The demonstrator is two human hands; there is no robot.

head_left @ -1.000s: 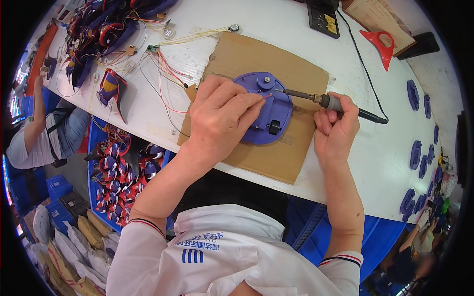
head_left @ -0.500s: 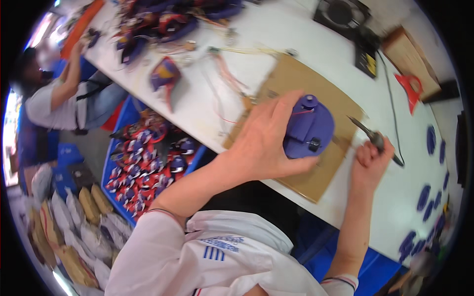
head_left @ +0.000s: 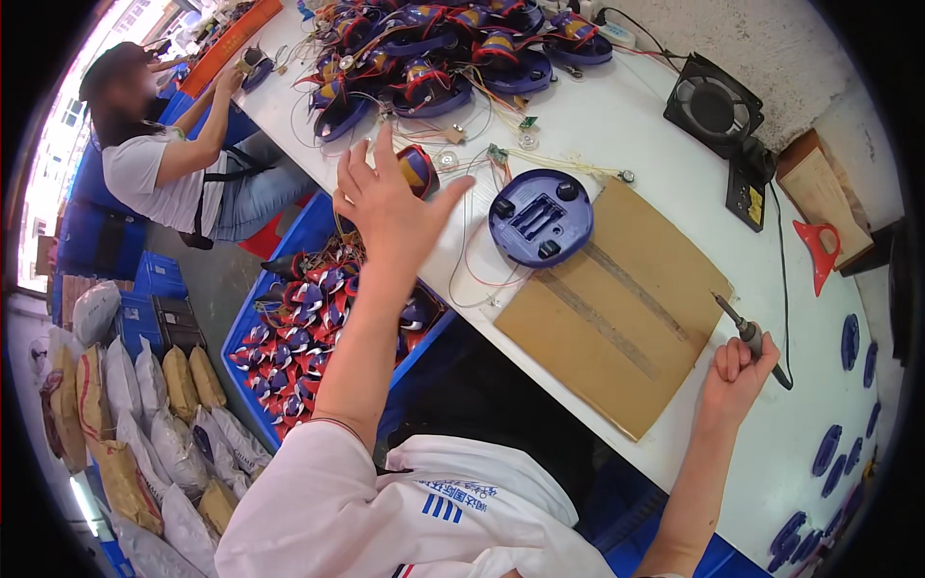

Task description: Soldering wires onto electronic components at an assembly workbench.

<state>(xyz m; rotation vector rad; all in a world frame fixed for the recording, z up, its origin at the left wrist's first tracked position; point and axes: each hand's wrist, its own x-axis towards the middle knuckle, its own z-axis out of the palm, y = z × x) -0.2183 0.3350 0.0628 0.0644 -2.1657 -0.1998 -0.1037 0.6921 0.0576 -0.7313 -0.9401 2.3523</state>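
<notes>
My left hand (head_left: 390,212) is open, fingers spread, over the near side of a purple, red and yellow shell piece (head_left: 418,169), partly hiding it; whether they touch I cannot tell. To its right, a blue oval plastic base (head_left: 540,219) lies with its battery compartment and wheels upward, on the cardboard sheet's (head_left: 588,347) far left corner and beside thin wires. My right hand (head_left: 737,376) grips a soldering iron (head_left: 750,331) at the cardboard's right, its tip pointing up and left.
The white table (head_left: 761,453) holds a pile of wired shells (head_left: 424,77), a fan (head_left: 711,108), an iron stand (head_left: 745,197), a red plastic piece (head_left: 821,246) and several blue parts (head_left: 848,342). A seated co-worker (head_left: 173,164) is at left; a blue bin (head_left: 241,337) and sacks (head_left: 178,385) sit below.
My left hand has let go of the base, now turned over farther up, and moved up-left with fingers spread. The right hand with the iron is lower; the whole view has shifted.
</notes>
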